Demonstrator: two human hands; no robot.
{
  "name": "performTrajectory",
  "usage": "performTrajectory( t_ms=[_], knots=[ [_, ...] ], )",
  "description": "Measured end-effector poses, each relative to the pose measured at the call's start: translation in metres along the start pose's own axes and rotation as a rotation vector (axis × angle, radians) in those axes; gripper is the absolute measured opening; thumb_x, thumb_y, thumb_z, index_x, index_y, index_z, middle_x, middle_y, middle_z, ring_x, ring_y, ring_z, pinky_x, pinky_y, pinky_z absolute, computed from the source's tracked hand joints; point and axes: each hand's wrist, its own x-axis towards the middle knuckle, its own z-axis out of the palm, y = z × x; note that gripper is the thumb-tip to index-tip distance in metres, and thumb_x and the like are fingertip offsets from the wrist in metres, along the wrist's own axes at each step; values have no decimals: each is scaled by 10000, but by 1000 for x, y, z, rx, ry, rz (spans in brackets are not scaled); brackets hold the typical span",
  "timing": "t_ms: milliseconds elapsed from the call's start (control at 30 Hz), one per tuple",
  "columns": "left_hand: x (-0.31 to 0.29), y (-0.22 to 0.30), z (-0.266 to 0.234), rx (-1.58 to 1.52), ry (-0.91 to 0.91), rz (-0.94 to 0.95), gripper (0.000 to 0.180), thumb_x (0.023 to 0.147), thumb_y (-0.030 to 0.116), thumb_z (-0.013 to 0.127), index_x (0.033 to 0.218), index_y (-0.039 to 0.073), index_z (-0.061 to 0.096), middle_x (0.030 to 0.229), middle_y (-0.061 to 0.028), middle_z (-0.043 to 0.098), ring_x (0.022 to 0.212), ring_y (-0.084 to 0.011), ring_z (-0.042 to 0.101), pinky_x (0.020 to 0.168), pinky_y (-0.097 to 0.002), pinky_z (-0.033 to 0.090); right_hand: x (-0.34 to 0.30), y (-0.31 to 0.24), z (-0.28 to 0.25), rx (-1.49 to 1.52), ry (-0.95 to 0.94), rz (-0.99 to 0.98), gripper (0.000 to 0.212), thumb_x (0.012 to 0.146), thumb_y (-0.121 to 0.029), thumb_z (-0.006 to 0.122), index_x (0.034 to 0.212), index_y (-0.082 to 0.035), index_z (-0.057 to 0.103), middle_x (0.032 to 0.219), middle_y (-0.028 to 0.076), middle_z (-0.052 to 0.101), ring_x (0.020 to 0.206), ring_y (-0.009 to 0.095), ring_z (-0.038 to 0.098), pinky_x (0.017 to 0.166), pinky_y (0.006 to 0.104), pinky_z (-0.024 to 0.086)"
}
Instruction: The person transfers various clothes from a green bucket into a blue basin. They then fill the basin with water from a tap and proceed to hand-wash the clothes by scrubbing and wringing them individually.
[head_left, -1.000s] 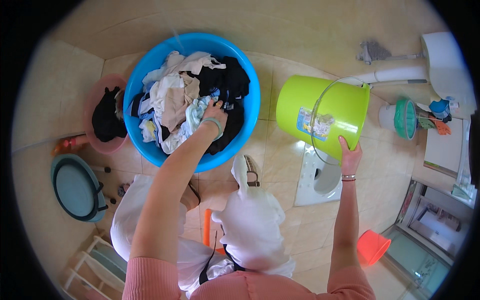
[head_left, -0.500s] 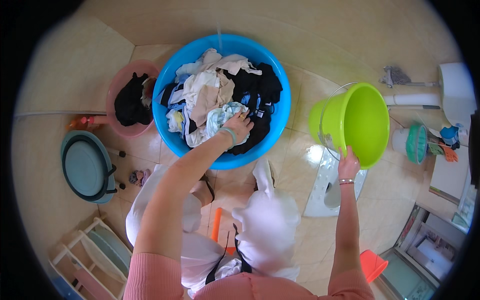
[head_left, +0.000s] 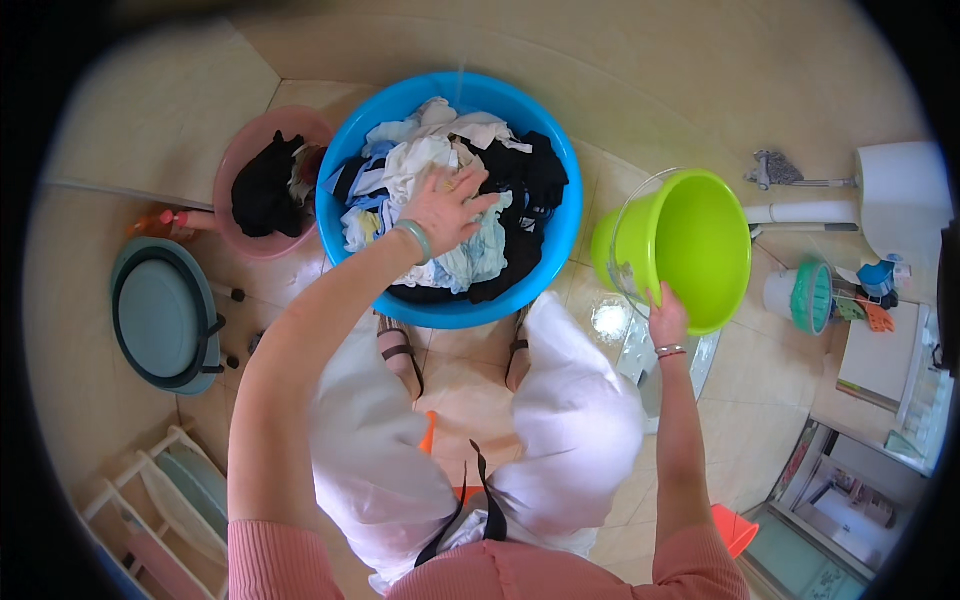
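Note:
A large blue basin (head_left: pixel 565 235) on the tiled floor is heaped with white, beige, blue and black clothes (head_left: pixel 430 165). Over the heap is my left hand (head_left: pixel 447 208), fingers spread, holding nothing; whether it touches the cloth I cannot tell. Beneath and beside it lies a pale blue-green patterned cloth (head_left: pixel 490 245). My right hand (head_left: pixel 668 318) grips the rim of a lime-green bucket (head_left: pixel 700 250), which leans with its mouth toward the right. The bucket's wire handle hangs on its left side, and no contents show inside.
Left of the basin stands a pink basin (head_left: pixel 235 160) holding dark clothes. A grey-green basin (head_left: pixel 160 310) is below it, near a white rack (head_left: pixel 150 480). Under the bucket lies a squat toilet (head_left: pixel 690 370). A toilet brush (head_left: pixel 775 170) and a small bin (head_left: pixel 790 290) stand right.
My left hand has lifted from the patterned cloth, moved left and spread its fingers. The bucket and my right hand have shifted slightly left in view. My knees have swung further apart.

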Motion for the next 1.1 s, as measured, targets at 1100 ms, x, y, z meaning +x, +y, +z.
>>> performTrajectory(
  t_ms=[1100],
  knots=[
    [53, -187, 89, -416, -322, -601, 603, 765, 271, 703, 1311, 134, 488, 1140, -223, 587, 1065, -392, 564, 927, -423, 453, 257, -277, 142, 634, -415, -330, 402, 817, -443, 651, 1059, -123, 659, 826, 139, 687, 797, 352, 655, 694, 412, 528]
  ],
)
